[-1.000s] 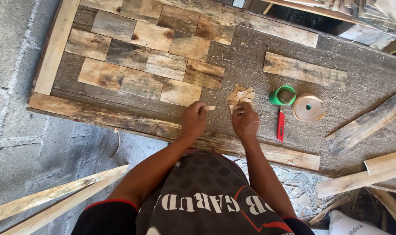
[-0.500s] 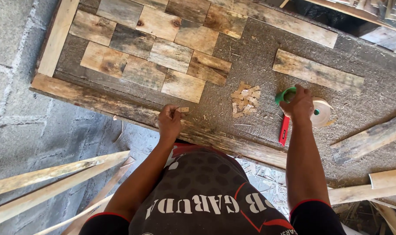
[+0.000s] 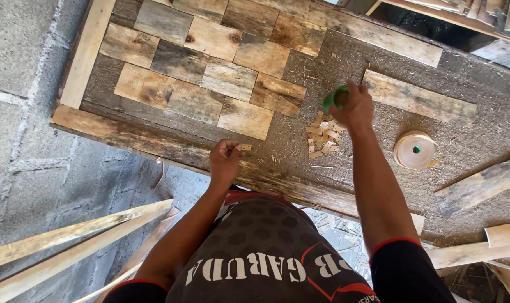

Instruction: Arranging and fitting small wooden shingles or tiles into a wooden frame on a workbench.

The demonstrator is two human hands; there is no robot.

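Left hand (image 3: 224,159): fingers curled closed, pinching a small wood chip (image 3: 245,147) at the board's near edge.
Right hand (image 3: 353,106): closed around a green tool (image 3: 332,99), raised over the board at 12 o'clock of the chips.
Chip pile (image 3: 324,135): loose on the board (image 3: 345,62), at 3 o'clock of the left hand.
Tape roll (image 3: 414,149): at 3 o'clock of the pile, apart.
Plank mosaic (image 3: 199,62): at 10 o'clock.

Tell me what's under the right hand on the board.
The right hand grips a green tool; below it lies a pile of small wood chips. Most of the tool is covered.
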